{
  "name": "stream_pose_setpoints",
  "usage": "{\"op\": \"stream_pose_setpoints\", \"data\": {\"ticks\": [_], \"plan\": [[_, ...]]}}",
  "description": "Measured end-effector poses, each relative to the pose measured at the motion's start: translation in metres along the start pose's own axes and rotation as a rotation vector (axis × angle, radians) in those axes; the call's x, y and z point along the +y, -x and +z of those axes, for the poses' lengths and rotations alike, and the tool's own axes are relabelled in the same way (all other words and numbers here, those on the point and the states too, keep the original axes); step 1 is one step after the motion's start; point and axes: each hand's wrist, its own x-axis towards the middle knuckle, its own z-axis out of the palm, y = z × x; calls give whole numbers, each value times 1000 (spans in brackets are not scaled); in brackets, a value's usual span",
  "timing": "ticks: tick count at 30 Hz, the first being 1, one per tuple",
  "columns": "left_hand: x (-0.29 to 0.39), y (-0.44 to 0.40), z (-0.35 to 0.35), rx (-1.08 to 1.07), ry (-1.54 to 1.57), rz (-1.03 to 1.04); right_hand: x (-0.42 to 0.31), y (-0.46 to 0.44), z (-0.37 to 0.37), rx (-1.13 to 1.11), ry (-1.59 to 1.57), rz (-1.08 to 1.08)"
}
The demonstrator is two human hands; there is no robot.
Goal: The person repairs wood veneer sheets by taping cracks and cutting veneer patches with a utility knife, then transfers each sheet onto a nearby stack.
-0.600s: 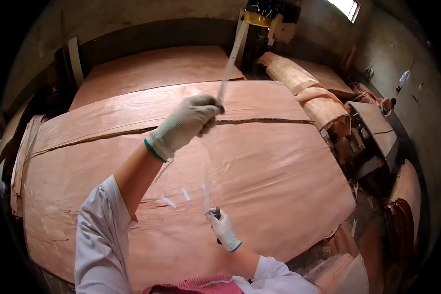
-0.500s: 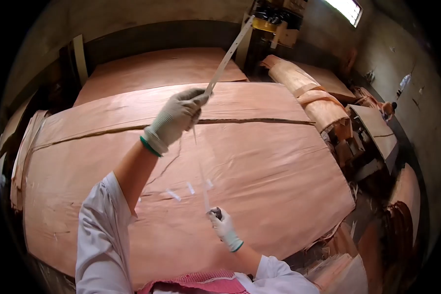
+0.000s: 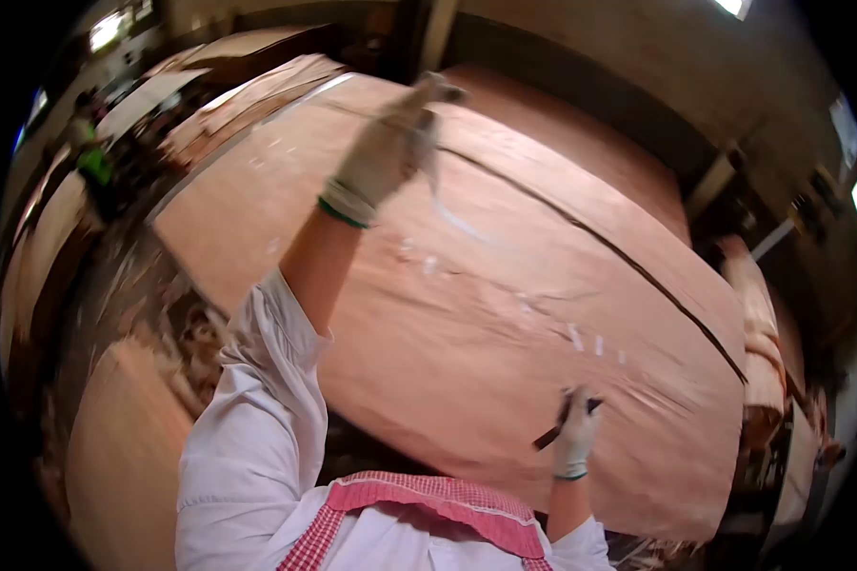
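The L hand [image 3: 386, 152], in a pale glove w/ green cuff edge, is raised over the far part of the big wood sheet [image 3: 419, 352]. Its fingers are closed together, clamped on a thin white strip [image 3: 459, 219], which hangs below the hand and curves to the right. The picture is blurred here, so the exact grip pt. is not clear.

The R hand [image 3: 575, 440], in same type of glove, is low on the right side, over the near part of the sheet. Its fingers are closed around a dark tool [image 3: 547, 438]; one flat end sticks out to the left of the hand. What kind of tool, I cannot tell.

Just beyond the R hand, three short white pieces [image 3: 598, 345] lie on the sheet, in a row, apart from each other. The sheet lies flat, w/ wrinkles in its middle. A long dark seam [image 3: 600, 233] runs diag. across its far side.

Behind is another reddish stack [image 3: 571, 133]; at far right, a rolled bundle [image 3: 754, 328]. At far left, a person [image 3: 93, 157] w/ bright green clothing is visible.
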Motion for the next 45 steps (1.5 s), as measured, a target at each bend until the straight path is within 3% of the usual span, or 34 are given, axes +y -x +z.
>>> {"op": "stream_pose_setpoints", "data": {"ticks": [3,6,7,9,10,11,13,14,17,19,20,22,24,28,31,35,38,41,45], "plan": [[11,96,-20,-307,-341,172,-68,40,127,-183,138,-222],[54,186,-21,-357,-543,-37,-80,96,229,-614,90,-301],[64,201,-32,-346,-457,-72,-76,112,254,-807,34,-243],[97,224,-63,-279,-603,-6,-77,150,309,-1017,30,-86],[110,232,-79,-247,-664,19,-73,159,328,-1044,-18,44],[138,233,-77,-199,-657,-88,-86,173,341,-1060,-99,200],[144,233,-108,-105,-584,-194,-83,169,369,-1108,-35,261],[141,232,-142,-124,-644,-125,-82,172,390,-1125,-8,310],[144,210,-200,-4,-524,-133,-61,154,440,-1053,14,188],[137,184,-242,149,-860,194,-45,136,470,-913,-75,167],[147,178,-260,241,-777,123,-37,126,485,-881,-97,151],[140,175,-296,63,-785,54,-21,105,511,-834,-130,124],[132,176,-304,188,-583,-396,-2,96,531,-796,-119,145],[101,151,-343,342,-416,-406,9,82,564,-762,115,15],[98,130,-376,420,-327,-289,4,76,589,-663,177,50],[111,106,-472,528,-406,-219,43,66,633,-681,263,179],[114,84,-557,498,-628,-315,90,69,677,-733,233,301],[108,51,-633,383,-662,-488,101,75,749,-660,96,506],[53,9,-730,40,-1059,-308,156,67,818,-428,106,633]]}}
